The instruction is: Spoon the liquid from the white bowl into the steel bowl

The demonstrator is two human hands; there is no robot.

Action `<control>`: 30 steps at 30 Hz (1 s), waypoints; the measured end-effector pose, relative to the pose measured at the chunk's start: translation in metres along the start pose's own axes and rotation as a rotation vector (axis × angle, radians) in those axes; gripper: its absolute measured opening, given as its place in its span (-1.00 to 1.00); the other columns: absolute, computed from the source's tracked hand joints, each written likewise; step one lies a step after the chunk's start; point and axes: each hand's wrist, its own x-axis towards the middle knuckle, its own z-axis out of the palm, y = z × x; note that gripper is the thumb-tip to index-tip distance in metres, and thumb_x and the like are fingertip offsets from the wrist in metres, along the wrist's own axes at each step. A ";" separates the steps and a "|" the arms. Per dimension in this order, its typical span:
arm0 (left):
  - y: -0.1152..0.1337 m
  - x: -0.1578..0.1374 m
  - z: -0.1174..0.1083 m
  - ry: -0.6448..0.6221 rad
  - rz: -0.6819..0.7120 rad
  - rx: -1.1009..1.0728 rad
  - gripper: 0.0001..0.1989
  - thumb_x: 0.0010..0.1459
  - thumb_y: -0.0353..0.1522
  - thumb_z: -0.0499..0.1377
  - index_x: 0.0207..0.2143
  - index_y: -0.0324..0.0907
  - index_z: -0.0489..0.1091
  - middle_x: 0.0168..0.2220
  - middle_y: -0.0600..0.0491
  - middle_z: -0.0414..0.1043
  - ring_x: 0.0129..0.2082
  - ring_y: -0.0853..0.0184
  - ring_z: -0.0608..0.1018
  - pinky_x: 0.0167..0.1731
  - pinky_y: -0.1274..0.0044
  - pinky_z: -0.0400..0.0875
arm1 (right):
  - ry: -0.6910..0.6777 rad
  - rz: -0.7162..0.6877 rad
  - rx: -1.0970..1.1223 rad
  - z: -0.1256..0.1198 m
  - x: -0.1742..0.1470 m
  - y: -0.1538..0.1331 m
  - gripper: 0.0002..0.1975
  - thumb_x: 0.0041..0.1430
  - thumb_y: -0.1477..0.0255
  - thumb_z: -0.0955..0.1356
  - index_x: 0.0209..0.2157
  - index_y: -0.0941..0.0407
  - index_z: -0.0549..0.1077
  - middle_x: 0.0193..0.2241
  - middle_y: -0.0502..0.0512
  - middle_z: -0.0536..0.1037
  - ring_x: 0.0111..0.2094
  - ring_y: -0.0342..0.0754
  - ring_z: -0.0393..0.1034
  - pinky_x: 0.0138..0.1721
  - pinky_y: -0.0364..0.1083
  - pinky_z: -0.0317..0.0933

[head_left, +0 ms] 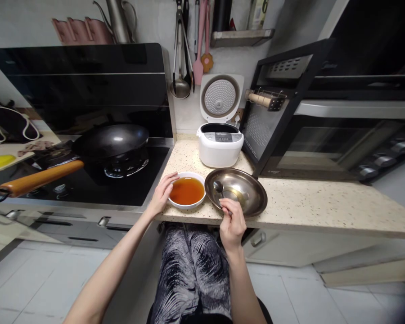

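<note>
A white bowl (186, 206) of clear reddish-brown liquid sits near the counter's front edge. My left hand (162, 193) grips its left rim, fingers along the edge. To its right, almost touching, is a wide stainless steel bowl (256, 194) with a little yellowish liquid at the bottom. My right hand (232, 220) is closed on the handle of a metal spoon (218, 186). The spoon's head is over the left part of the steel bowl; whether it carries anything is unclear.
Behind the bowls stands a white rice cooker (221, 150), lid up. At left, a black wok (111, 139) rests on the stove, its wooden handle (42, 178) pointing toward the front left. An oven (324, 144) in a black rack (266, 130) borders the right side. Utensils (180, 87) hang behind.
</note>
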 end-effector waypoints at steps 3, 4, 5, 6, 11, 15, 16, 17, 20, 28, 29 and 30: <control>0.000 0.000 0.000 -0.001 -0.003 -0.001 -0.57 0.46 -0.18 -0.06 0.15 -0.13 0.47 0.28 -0.13 0.36 0.31 0.09 0.39 0.35 0.14 0.19 | -0.041 -0.038 -0.010 -0.002 0.001 0.002 -0.72 0.33 0.67 0.25 -0.07 0.08 0.47 -0.25 0.14 0.60 -0.19 -0.02 0.53 -0.18 -0.01 0.45; 0.000 0.000 0.000 0.000 -0.003 -0.002 -0.57 0.47 -0.19 -0.06 0.15 -0.13 0.46 0.28 -0.13 0.36 0.31 0.09 0.39 0.36 0.14 0.19 | -0.052 -0.050 -0.012 -0.002 0.001 0.002 -0.71 0.33 0.68 0.25 -0.07 0.08 0.47 -0.25 0.15 0.60 -0.19 -0.01 0.53 -0.18 -0.01 0.45; 0.000 0.000 0.000 0.001 -0.004 -0.002 -0.57 0.47 -0.19 -0.06 0.15 -0.13 0.46 0.28 -0.13 0.36 0.31 0.09 0.38 0.36 0.14 0.18 | -0.061 -0.062 -0.014 -0.002 0.001 0.002 -0.70 0.32 0.69 0.25 -0.06 0.08 0.47 -0.25 0.15 0.60 -0.19 -0.01 0.54 -0.18 -0.01 0.45; 0.000 0.000 0.000 0.001 -0.005 -0.003 -0.57 0.47 -0.19 -0.06 0.15 -0.13 0.46 0.29 -0.13 0.36 0.32 0.09 0.38 0.36 0.14 0.18 | -0.068 -0.072 -0.016 -0.003 0.001 0.003 -0.69 0.31 0.70 0.25 -0.06 0.09 0.47 -0.25 0.15 0.60 -0.19 -0.01 0.54 -0.18 -0.01 0.45; -0.001 0.000 0.000 -0.002 -0.008 -0.010 -0.57 0.47 -0.20 -0.07 0.16 -0.12 0.46 0.29 -0.13 0.35 0.32 0.10 0.38 0.36 0.14 0.18 | -0.081 -0.104 -0.024 -0.003 0.002 0.003 -0.66 0.28 0.74 0.25 -0.06 0.10 0.47 -0.24 0.17 0.61 -0.19 -0.02 0.54 -0.18 -0.01 0.45; -0.001 -0.001 0.000 -0.003 -0.007 -0.017 -0.58 0.47 -0.20 -0.07 0.16 -0.12 0.46 0.29 -0.14 0.35 0.32 0.10 0.37 0.36 0.13 0.17 | -0.077 -0.111 -0.020 -0.003 0.002 0.002 -0.65 0.28 0.74 0.25 -0.06 0.10 0.47 -0.25 0.17 0.60 -0.20 -0.01 0.54 -0.20 -0.02 0.45; -0.001 0.000 0.001 -0.002 -0.005 -0.017 -0.58 0.47 -0.20 -0.07 0.16 -0.13 0.46 0.29 -0.14 0.35 0.32 0.10 0.37 0.36 0.13 0.17 | -0.075 -0.111 -0.023 -0.003 0.002 0.002 -0.65 0.28 0.74 0.25 -0.06 0.10 0.48 -0.25 0.17 0.60 -0.20 -0.01 0.54 -0.20 -0.01 0.45; -0.001 0.000 0.001 -0.002 -0.005 -0.016 -0.58 0.47 -0.20 -0.07 0.15 -0.13 0.46 0.29 -0.14 0.35 0.32 0.10 0.38 0.36 0.13 0.18 | -0.073 -0.109 -0.027 -0.003 0.001 0.002 -0.66 0.28 0.74 0.25 -0.06 0.10 0.48 -0.25 0.17 0.60 -0.20 -0.01 0.54 -0.20 -0.01 0.46; 0.000 0.000 0.001 0.003 -0.006 -0.012 -0.58 0.47 -0.20 -0.07 0.14 -0.13 0.46 0.28 -0.14 0.36 0.32 0.09 0.38 0.35 0.13 0.19 | -0.061 -0.101 -0.042 -0.003 0.001 0.003 -0.68 0.29 0.73 0.26 -0.07 0.10 0.48 -0.27 0.16 0.60 -0.22 -0.02 0.54 -0.21 -0.01 0.46; -0.002 -0.001 0.002 0.001 -0.006 -0.007 -0.57 0.47 -0.18 -0.07 0.15 -0.13 0.46 0.28 -0.14 0.36 0.31 0.11 0.39 0.35 0.14 0.18 | 0.125 -0.001 0.000 0.002 -0.004 -0.006 -0.81 0.35 0.59 0.29 -0.14 0.08 0.50 -0.26 0.12 0.61 -0.21 -0.02 0.57 -0.16 0.00 0.46; -0.002 -0.001 0.002 0.001 -0.008 -0.006 -0.57 0.47 -0.18 -0.07 0.15 -0.13 0.46 0.28 -0.14 0.36 0.31 0.11 0.39 0.36 0.14 0.18 | 0.148 0.018 0.017 0.003 -0.004 -0.009 -0.83 0.36 0.57 0.29 -0.15 0.07 0.50 -0.27 0.11 0.62 -0.21 -0.01 0.57 -0.14 0.02 0.46; -0.002 -0.001 0.002 0.001 -0.011 -0.006 -0.57 0.47 -0.18 -0.07 0.15 -0.13 0.46 0.28 -0.14 0.35 0.31 0.11 0.38 0.36 0.14 0.18 | 0.162 0.037 0.040 0.004 -0.005 -0.011 -0.84 0.37 0.54 0.29 -0.16 0.07 0.50 -0.27 0.11 0.62 -0.21 -0.01 0.57 -0.13 0.03 0.46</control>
